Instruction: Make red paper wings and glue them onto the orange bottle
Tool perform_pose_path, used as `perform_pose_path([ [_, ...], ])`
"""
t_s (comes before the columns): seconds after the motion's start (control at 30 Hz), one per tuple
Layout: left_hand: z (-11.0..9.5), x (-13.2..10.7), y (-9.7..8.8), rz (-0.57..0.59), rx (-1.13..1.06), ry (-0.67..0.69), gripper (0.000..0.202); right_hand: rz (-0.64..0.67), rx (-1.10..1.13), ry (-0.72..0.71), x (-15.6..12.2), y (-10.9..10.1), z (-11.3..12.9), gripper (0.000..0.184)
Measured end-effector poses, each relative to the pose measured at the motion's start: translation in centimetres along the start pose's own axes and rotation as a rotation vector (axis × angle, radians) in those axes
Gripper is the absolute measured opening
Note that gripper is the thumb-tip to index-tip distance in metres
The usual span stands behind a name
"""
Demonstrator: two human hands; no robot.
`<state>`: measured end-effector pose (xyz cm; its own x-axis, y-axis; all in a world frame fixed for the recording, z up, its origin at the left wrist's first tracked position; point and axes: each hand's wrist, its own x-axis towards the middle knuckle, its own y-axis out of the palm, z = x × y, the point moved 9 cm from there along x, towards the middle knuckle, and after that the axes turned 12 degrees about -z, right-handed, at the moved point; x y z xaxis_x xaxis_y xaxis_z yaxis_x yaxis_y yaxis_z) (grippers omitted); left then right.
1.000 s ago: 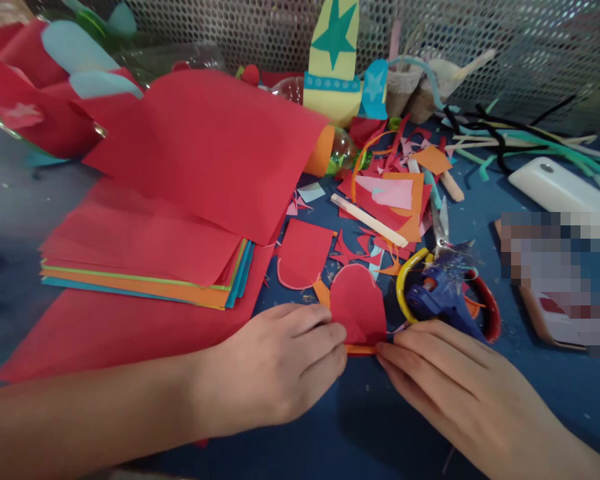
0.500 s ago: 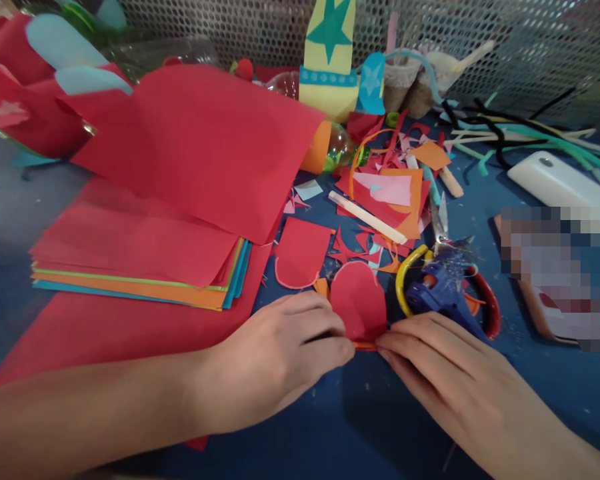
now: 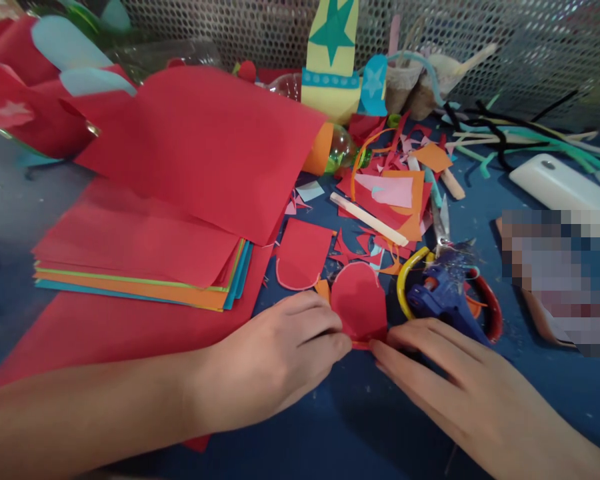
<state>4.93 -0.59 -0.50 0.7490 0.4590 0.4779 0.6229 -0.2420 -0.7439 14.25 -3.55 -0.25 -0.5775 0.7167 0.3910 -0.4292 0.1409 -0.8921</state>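
Observation:
A small red paper piece (image 3: 359, 300) with a rounded top lies on the blue table, its near edge folded up with an orange strip along it. My left hand (image 3: 285, 360) pinches the left end of that edge, thumb and fingers closed. At the right end, my right hand (image 3: 445, 373) presses the same edge with its fingertips, fingers close together. Beyond my left hand rests a second red paper piece (image 3: 304, 252) with a pale rounded outline. Scissors (image 3: 410, 283) and a blue glue gun (image 3: 445, 297) lie just past my right hand.
Coloured paper sheets (image 3: 140, 247) are stacked on the left under a large red sheet (image 3: 215, 147). Paper scraps (image 3: 390, 190) and a wooden stick (image 3: 369, 219) lie centrally. At right are a white device (image 3: 565, 183), a blurred phone (image 3: 545, 287) and pipe cleaners (image 3: 520, 137).
My right fingertips have shifted slightly left along the folded edge of the red paper piece. My left hand keeps its grip, almost unmoved.

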Motion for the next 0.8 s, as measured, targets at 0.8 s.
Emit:
perform_pose_path([
  [0.8,-0.2,0.4,0.5,0.062,0.182,0.009,0.022,-0.059,-0.155,-0.101,0.2,0.3,0.8,0.038],
])
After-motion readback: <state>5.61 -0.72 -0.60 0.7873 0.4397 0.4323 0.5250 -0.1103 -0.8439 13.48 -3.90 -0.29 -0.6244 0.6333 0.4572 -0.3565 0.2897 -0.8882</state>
